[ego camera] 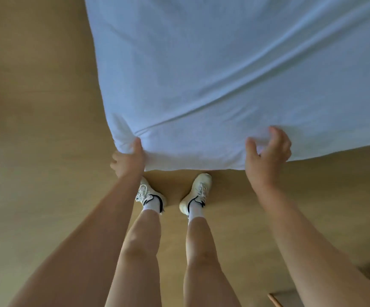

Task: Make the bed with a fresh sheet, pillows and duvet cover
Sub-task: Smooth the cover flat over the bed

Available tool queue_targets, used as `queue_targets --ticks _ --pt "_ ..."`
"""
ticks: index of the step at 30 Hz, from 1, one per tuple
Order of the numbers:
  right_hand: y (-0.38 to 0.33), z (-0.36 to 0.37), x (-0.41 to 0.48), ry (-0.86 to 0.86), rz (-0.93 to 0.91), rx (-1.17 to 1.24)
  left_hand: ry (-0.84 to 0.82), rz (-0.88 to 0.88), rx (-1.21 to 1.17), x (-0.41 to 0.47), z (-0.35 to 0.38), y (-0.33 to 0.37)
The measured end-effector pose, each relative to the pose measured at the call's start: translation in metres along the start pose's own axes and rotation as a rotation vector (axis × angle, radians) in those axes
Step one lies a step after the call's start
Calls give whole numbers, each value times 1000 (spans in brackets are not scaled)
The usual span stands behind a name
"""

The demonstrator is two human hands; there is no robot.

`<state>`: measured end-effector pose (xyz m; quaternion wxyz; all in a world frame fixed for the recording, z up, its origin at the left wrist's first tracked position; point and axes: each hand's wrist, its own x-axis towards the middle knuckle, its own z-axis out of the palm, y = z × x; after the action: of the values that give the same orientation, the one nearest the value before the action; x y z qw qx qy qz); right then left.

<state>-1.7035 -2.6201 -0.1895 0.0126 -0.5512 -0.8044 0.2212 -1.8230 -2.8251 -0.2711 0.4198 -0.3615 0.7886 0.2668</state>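
— Any writing on the sheet (223, 74), up past the fingers (276, 135)?
— None that can be read; it shows only plain pale cloth and folds.
— And the shoes (198, 191), down below the fingers?
— There are dark marks on their sides, but they are too blurred to make out as a brand, a word or a number.
— So no text anywhere?
— Nothing legible in this view

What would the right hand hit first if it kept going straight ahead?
The sheet. The right hand points at its near edge, fingers curled right by it; whether they already touch is hard to tell.
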Motion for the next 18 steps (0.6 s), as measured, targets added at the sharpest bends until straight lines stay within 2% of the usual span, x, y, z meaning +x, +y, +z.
queue_targets --ticks 3,6,8,10,13,16,18 --pt "26 3 14 126 464 300 44 -75 -271 -27 15 6" --pt "34 11 32 214 651 589 -164 -184 -669 -61 26 11" --pt "37 13 41 256 642 615 -272 -181 -768 -83 40 11" --pt "38 8 44 257 567 611 -326 -119 -695 -106 58 10" --pt "46 -4 35 226 476 569 -336 -17 -508 -129 80 12" --pt "69 -13 15 183 393 594 -322 12 -509 -136 93 19" --pt "86 -12 0 133 479 612 -321 20 -475 -138 101 16"
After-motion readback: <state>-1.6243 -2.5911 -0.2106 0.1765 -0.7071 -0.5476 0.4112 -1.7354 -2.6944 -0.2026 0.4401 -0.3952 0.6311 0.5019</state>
